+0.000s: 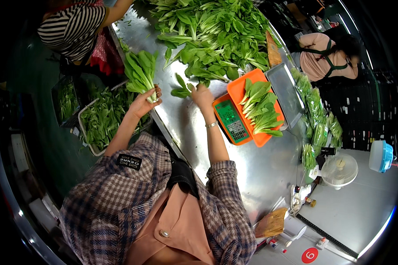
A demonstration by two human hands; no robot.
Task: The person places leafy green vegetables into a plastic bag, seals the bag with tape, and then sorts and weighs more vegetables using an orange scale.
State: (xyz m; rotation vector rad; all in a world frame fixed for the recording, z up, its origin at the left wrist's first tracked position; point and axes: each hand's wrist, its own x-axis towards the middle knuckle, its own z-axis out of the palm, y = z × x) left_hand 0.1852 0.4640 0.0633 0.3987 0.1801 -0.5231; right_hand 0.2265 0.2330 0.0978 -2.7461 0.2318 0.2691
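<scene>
My left hand [145, 102] is closed round the pale stems of a bunch of leafy greens [140, 73], held upright over the near left edge of the steel table. Over the tabletop, my right hand [202, 98] has its fingers closed on a small leafy green [181, 88], whose leaves stick out to the left; the fingertips are partly hidden. Just right of that hand is an orange digital scale [232, 121] with a green display panel. Its orange tray [262, 139] carries several leafy greens [260, 108].
A large heap of greens [216, 35] covers the table's [247, 168] far part. Below its left edge stands a crate of greens [102, 117]. Bagged greens [316, 115] and a white fan [339, 170] lie right. Two other people are nearby, one [75, 33] at the far left.
</scene>
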